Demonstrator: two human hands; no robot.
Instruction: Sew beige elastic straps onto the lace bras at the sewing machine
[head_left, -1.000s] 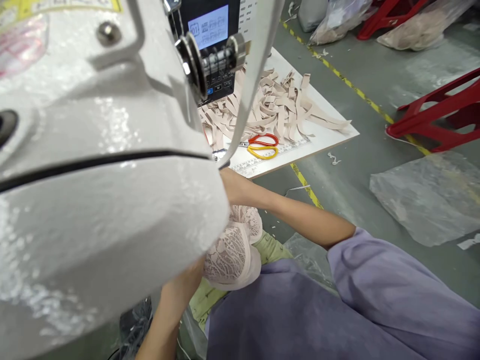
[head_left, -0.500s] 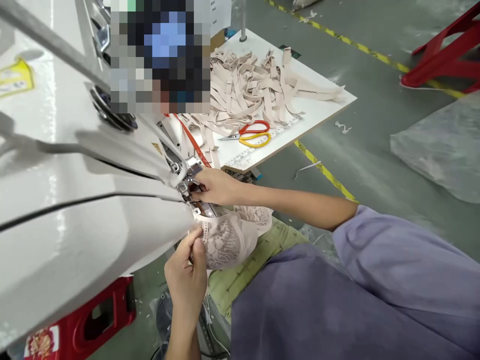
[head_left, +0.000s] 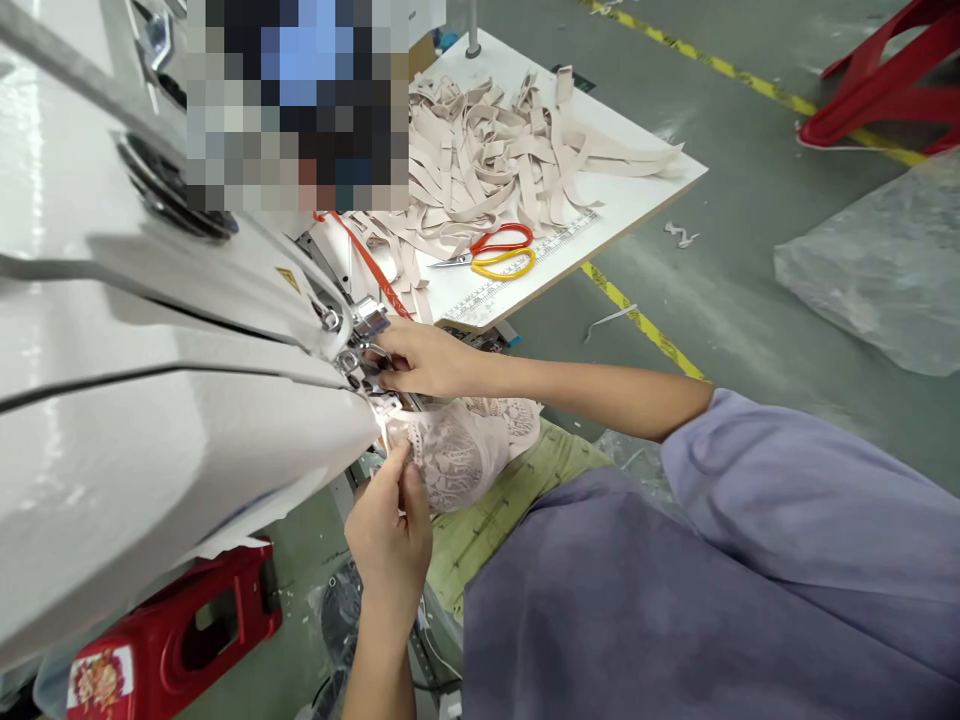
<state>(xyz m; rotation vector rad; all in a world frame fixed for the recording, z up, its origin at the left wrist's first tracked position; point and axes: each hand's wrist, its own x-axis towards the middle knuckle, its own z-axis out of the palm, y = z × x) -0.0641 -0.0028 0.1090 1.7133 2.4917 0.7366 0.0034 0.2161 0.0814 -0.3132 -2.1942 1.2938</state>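
Note:
My left hand [head_left: 390, 525] pinches the edge of a pale pink lace bra [head_left: 454, 460] between thumb and forefinger, just in front of the sewing machine's needle area. The bra hangs down from there, one lace cup facing me. At the metal presser foot parts [head_left: 356, 365] is my right hand [head_left: 427, 358], its fingers curled in behind them. The fingertips are hidden, so what they hold cannot be made out. The white sewing machine [head_left: 187, 440] fills the left side.
A white side table [head_left: 487, 305] holds a heap of beige elastic strips [head_left: 480, 160] and scissors [head_left: 506, 262] with red and yellow handles. Red stools [head_left: 180, 640] stand at lower left and upper right. A plastic bag [head_left: 870, 270] lies on the floor.
The view has shifted slightly. My left hand has moved a little up and right along with the bra edge, nearer the needle area. My right hand stays at the machine parts.

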